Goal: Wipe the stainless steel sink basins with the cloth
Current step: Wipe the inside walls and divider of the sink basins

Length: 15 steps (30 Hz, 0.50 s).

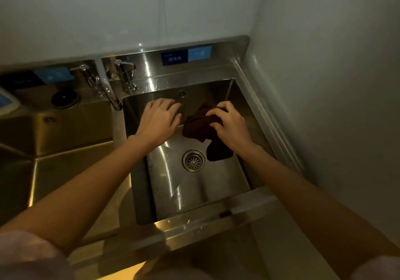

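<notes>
A dark brown cloth (198, 126) hangs crumpled over the right stainless steel basin (194, 188), above the round drain (193, 160). My right hand (229, 124) grips the cloth's upper part, fingers curled into the fabric. Just left of the cloth, my left hand (160, 117) reaches into the same basin with fingers straight, apart from the cloth and holding nothing. A second basin (54, 132) lies to the left in dim light, with a dark round drain cover (65, 99) at its back.
Two chrome taps (124, 72) stand on the back ledge between the basins. A blue label (186, 55) is on the backsplash. A white wall (335, 85) closes in on the right. A white object's corner (6, 102) shows at far left.
</notes>
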Each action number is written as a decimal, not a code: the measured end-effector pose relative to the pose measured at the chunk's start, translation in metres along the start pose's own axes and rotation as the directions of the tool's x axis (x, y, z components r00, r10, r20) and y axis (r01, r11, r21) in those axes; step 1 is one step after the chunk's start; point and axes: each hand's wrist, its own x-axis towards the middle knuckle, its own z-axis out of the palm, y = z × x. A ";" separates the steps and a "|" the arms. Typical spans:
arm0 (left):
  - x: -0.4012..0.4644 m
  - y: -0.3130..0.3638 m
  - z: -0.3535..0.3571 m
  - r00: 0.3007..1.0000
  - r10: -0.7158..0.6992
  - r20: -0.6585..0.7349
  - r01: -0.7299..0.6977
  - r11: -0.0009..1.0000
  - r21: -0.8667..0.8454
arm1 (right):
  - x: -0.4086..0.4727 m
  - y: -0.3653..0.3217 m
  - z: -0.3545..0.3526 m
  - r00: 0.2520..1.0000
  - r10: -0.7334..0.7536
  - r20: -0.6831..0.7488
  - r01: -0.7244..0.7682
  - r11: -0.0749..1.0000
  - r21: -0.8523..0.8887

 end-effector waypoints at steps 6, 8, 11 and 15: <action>-0.020 -0.011 0.033 0.985 -0.165 0.058 0.162 0.986 0.047 | 0.023 0.034 0.032 0.981 -0.106 0.162 0.101 0.994 0.037; -0.029 -0.017 0.045 0.975 -0.193 0.106 0.186 0.980 0.077 | 0.026 0.042 0.046 0.972 -0.115 0.207 0.105 0.993 0.057; -0.040 -0.028 0.061 0.959 -0.211 0.192 0.190 0.974 0.121 | 0.030 0.050 0.067 0.955 -0.108 0.276 0.086 0.992 0.090; -0.045 -0.049 0.076 0.956 -0.187 0.225 0.156 0.977 0.149 | 0.033 0.054 0.094 0.931 -0.119 0.346 0.079 0.989 0.128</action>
